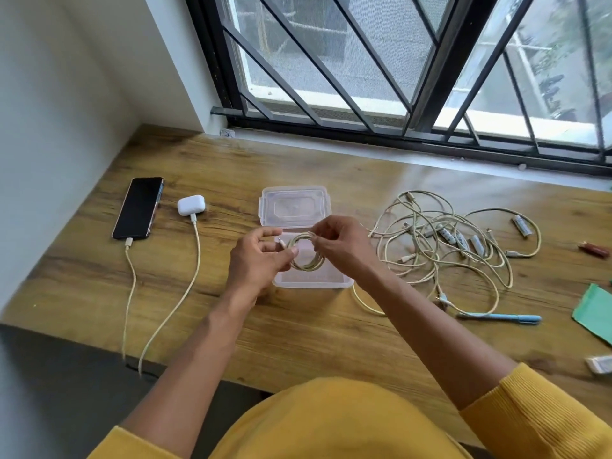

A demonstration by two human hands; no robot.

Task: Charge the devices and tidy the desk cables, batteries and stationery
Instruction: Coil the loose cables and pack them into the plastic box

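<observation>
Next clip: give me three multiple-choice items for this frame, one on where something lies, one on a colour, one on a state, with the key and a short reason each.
1. Where does the phone lie?
A. At the desk's left end, beside the earbud case
B. Inside the plastic box
C. On the window sill

2. What colour is the pen?
A. Red
B. Light blue
C. Black

3. What state is the box lid in?
A. Snapped shut
B. Swung open behind the box
C. Lying on the floor

Key:
1 A, it lies far left, a cable plugged into its near end.
2 B, its light blue barrel lies near the loose cables.
3 B, the lid lies flat beyond the box while the left hand and right hand hold a coiled cable over it.
</observation>
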